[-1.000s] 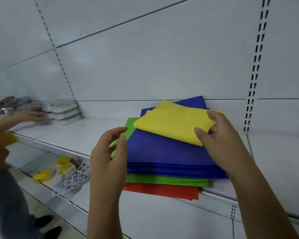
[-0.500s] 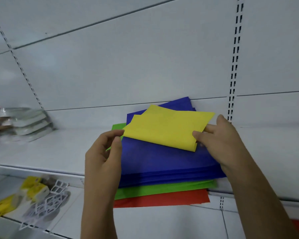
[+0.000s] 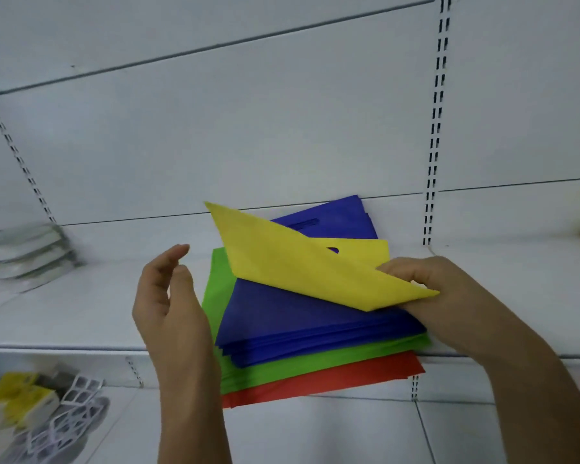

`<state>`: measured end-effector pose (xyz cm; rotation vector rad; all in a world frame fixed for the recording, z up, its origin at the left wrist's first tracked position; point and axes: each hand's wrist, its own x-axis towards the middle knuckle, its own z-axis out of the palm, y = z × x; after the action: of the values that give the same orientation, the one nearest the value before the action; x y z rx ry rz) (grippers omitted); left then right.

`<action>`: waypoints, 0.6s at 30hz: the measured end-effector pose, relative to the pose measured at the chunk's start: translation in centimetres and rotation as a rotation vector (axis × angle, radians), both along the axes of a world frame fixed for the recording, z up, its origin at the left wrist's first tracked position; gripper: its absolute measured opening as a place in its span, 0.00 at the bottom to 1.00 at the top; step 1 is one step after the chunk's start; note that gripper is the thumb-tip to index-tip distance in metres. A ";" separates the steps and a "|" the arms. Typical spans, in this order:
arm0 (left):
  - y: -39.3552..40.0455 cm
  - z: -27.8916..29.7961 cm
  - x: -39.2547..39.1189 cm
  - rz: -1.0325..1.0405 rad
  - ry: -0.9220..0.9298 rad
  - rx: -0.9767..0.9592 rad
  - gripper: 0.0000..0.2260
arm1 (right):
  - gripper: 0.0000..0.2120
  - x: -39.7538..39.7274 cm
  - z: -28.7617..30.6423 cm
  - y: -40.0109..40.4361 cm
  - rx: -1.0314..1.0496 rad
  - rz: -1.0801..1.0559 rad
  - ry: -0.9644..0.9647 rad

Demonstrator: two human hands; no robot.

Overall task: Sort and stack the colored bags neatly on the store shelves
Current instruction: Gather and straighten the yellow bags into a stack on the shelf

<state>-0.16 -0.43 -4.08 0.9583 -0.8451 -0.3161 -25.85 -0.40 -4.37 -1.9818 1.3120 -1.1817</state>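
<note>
A: What is held at the white metal store shelf [image 3: 81, 306]?

B: A flat yellow non-woven bag [image 3: 302, 266], with a die-cut handle slot, is pinched at its right corner by the right hand [image 3: 439, 296]; the fingers are curled round that corner. The bag is tilted, its left corner raised above the pile and its right end kept low beside the hand.

A: And the other hand?

B: The left hand [image 3: 168, 303] is held upright just left of the pile, fingers straight and relaxed, thumb apart from them. Nothing is gripped by it, and whether the green edge is touched cannot be told.

A: How is the pile laid?

B: A stack of flat blue bags [image 3: 298, 329] is laid on top, askew, with one handle slot seen near the back panel. Under it a layer of green bags [image 3: 315, 366] is spread wider, and at the bottom a red bag [image 3: 332, 383] is seen jutting past the shelf's front edge.

A: What else is seen?

B: Blurred clear-wrapped packs [image 3: 24, 252] are stacked at the far left of the same shelf. On the lower shelf [image 3: 315, 437], yellow packets [image 3: 17, 400] and white lattice-shaped plastic pieces [image 3: 74, 413] are laid together.
</note>
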 end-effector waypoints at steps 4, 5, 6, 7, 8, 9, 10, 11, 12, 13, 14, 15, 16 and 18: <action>-1.2 -0.1 1.3 -0.134 -0.012 0.142 0.11 | 0.29 -1.3 0.0 1.4 -0.059 -0.050 0.039; -1.5 -0.3 1.4 -0.205 -0.038 0.226 0.11 | 0.28 -1.7 -0.2 1.6 -0.074 -0.069 0.047; -1.7 -0.5 1.5 -0.292 -0.026 0.299 0.15 | 0.27 -2.1 -0.3 1.9 -0.088 -0.093 0.056; -1.6 -0.7 1.5 -0.374 0.005 0.355 0.20 | 0.27 -2.5 -0.5 2.1 -0.110 -0.116 0.083; -1.5 -1.0 1.7 -0.410 -0.007 0.393 0.25 | 0.27 -2.8 -0.8 2.4 -0.133 -0.134 0.124; -1.4 -1.4 2.0 -0.422 -0.067 0.422 0.30 | 0.26 -3.0 -1.0 2.6 -0.139 -0.145 0.156; -1.2 -1.6 2.2 -0.415 -0.160 0.444 0.33 | 0.24 -3.2 -1.3 2.8 -0.133 -0.150 0.164; -1.0 -1.9 2.5 -0.402 -0.253 0.470 0.34 | 0.21 -3.4 -1.5 3.0 -0.116 -0.149 0.146; -1.0 -2.1 2.8 -0.377 -0.341 0.501 0.33 | 0.18 -3.5 -1.5 3.3 -0.085 -0.142 0.116; -1.0 -2.1 3.0 -0.351 -0.415 0.534 0.31 | 0.15 -3.5 -1.5 3.5 -0.047 -0.127 0.096; -1.1 -2.0 3.2 -0.341 -0.484 0.564 0.26 | 0.14 -3.5 -1.4 3.8 0.000 -0.108 0.082; -1.1 -1.9 3.5 -0.347 -0.543 0.589 0.22 | 0.15 -3.5 -1.3 4.0 0.051 -0.086 0.061; -1.1 -1.8 3.7 -0.372 -0.582 0.602 0.19 | 0.18 -3.5 -1.2 4.3 0.097 -0.072 0.021; -0.9 -1.6 4.2 -0.450 -0.623 0.623 0.15 | 0.23 -3.6 -0.7 5.0 0.203 -0.084 -0.074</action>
<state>4.05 -1.34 -5.70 1.4766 -1.5948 -0.7141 -29.47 4.63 -5.11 -1.7395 1.4288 -1.1008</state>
